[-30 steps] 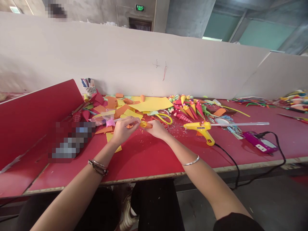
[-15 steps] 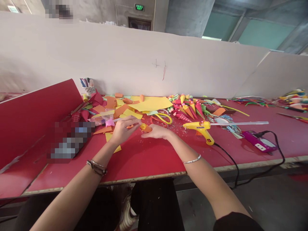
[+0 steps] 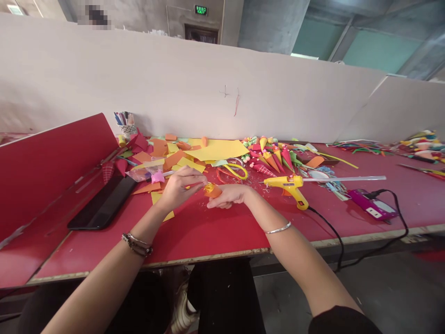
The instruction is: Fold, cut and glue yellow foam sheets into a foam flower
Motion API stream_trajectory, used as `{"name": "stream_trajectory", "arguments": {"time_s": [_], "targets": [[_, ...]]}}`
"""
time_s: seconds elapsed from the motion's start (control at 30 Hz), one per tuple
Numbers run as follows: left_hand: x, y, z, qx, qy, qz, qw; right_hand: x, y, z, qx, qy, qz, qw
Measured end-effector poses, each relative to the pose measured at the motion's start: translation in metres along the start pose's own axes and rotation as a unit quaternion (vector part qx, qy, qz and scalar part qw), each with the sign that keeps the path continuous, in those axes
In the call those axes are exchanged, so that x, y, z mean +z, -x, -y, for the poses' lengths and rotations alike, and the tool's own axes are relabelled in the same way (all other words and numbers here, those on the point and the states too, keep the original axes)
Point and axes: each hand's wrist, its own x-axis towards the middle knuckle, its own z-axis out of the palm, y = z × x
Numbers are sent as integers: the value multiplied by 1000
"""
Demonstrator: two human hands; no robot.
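Right hand (image 3: 227, 195): my grip clasps the orange roll (image 3: 214, 191).
Left hand (image 3: 183, 184): pinched by its end; I can't tell whether grasping.
Roll: overtight squeezing might crumple it.

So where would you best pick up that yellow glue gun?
Probably by the handle, coming from the near edge of the table: the glue gun lies on its side, handle slanting toward that edge, nozzle pointing left, away from that grip. The right hand holds an orange piece.

The single head-worn view looks forward and down, with the left hand (image 3: 183, 186), right hand (image 3: 229, 195) and surface (image 3: 215, 234) near and a pale board (image 3: 181, 88) beyond.
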Motion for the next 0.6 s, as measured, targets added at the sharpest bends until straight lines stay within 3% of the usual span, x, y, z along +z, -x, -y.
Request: {"name": "stream_trajectory", "arguments": {"time_s": [0.13, 0.37, 0.5, 0.6], "targets": [[-5, -3, -3, 34, 2, 18, 999, -2, 0, -1, -16, 8, 73, 997], [-16, -12, -18, 97, -9, 35, 995, -1, -2, -8, -47, -5, 143, 989], [-20, -15, -24, 131, -19, 46, 990, 0, -4, -9, -51, 9, 148, 988], [-21, -15, -28, 115, -8, 50, 992, 1, -5, -6, -86, 48, 101, 990]]}}
